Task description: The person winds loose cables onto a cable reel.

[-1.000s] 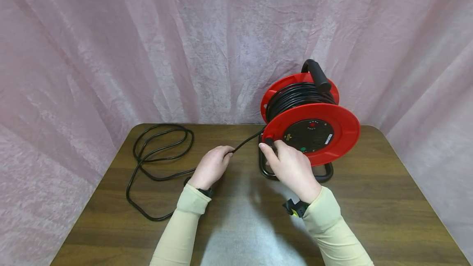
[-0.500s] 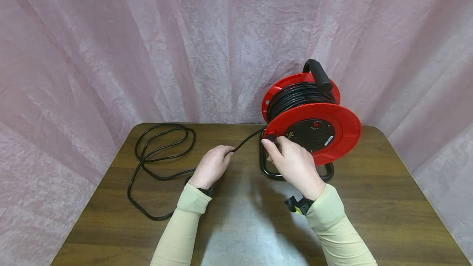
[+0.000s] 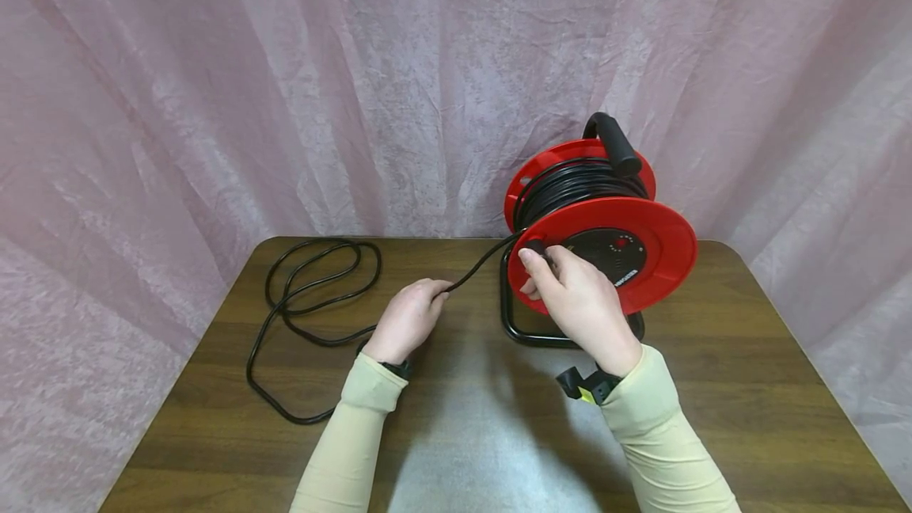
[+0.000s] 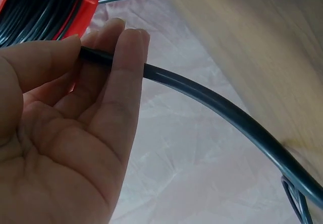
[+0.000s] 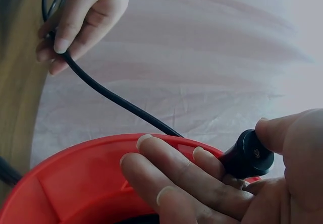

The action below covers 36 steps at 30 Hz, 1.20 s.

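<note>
Cable reel (image 3: 666, 256): right of centre in the head view, standing on the surface; red flanges, the front one facing the person and tilted.
Wound cable (image 3: 580, 184): black, many turns between the two flanges.
Centre panel (image 3: 606, 244): black, round, set in the front flange; red detail and white lettering visible, lower left part hidden behind the right hand.
Crank knob (image 5: 247, 156): black, at the left part of the front flange in the head view; held by the right hand.
Right hand (image 3: 587, 303): pinches the knob between thumb and index finger; the other fingers reach out in front of the red flange at the lower middle of the right wrist view.
Left hand (image 3: 409, 319): centre of the head view, gripping the cable between thumb and fingers, well apart from the right hand.
Free cable (image 3: 484, 261): black; runs from the left hand up and right to the reel, with a slight bend. Behind the hand it lies in loose, crossing loops at the left of the head view.
Carry handle (image 3: 618, 150): black grip above the reel, upper right.
Stand (image 3: 506, 299): black tube, resting on the surface under the reel.
Surface (image 3: 755, 386): brown wood grain, lower half of the head view.
Curtain (image 3: 427, 85): pink, wrinkled, filling the background.
Sleeves (image 3: 363, 438): pale yellow, both arms; black wrist device (image 3: 587, 385) on the right wrist.
</note>
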### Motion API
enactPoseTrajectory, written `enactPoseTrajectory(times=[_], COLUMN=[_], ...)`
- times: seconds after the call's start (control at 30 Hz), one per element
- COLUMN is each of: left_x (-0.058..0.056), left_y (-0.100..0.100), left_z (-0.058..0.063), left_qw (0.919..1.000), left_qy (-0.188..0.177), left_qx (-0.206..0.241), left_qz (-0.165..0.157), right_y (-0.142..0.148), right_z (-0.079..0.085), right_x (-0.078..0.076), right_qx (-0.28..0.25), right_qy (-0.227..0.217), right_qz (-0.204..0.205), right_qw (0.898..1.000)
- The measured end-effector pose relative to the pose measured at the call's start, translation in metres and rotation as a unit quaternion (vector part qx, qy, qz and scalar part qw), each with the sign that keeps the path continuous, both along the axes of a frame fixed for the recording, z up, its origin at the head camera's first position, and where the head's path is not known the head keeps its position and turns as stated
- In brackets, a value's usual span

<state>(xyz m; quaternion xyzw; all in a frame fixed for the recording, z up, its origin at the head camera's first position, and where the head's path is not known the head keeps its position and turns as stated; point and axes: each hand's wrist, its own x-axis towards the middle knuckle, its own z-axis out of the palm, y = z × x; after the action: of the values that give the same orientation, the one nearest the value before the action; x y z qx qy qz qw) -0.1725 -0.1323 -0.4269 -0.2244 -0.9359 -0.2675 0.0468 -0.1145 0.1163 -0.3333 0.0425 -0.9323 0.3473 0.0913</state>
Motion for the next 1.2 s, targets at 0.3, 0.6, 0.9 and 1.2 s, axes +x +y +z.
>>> enactPoseTrajectory(times=[0.3, 0.6, 0.9, 1.2], left_x=[0.0, 0.001, 0.002, 0.003], left_y=[-0.002, -0.003, -0.003, -0.004], left_z=[-0.001, -0.001, 0.001, 0.001], left_qw=[0.9997, 0.9991, 0.9993, 0.9993], left_qy=[0.016, 0.021, 0.012, 0.006], left_qx=[-0.019, -0.031, -0.026, -0.029], left_qz=[0.003, 0.019, 0.025, 0.021], right_y=[0.005, 0.016, 0.024, 0.026], right_z=[0.006, 0.019, 0.029, 0.034], right_x=[0.0, 0.001, 0.003, 0.007], right_qx=[-0.019, -0.035, 0.002, 0.029], right_qy=[-0.008, -0.008, 0.015, 0.016], right_qz=[0.002, -0.013, -0.027, -0.034], right_qw=[1.0, 0.999, 1.0, 0.999])
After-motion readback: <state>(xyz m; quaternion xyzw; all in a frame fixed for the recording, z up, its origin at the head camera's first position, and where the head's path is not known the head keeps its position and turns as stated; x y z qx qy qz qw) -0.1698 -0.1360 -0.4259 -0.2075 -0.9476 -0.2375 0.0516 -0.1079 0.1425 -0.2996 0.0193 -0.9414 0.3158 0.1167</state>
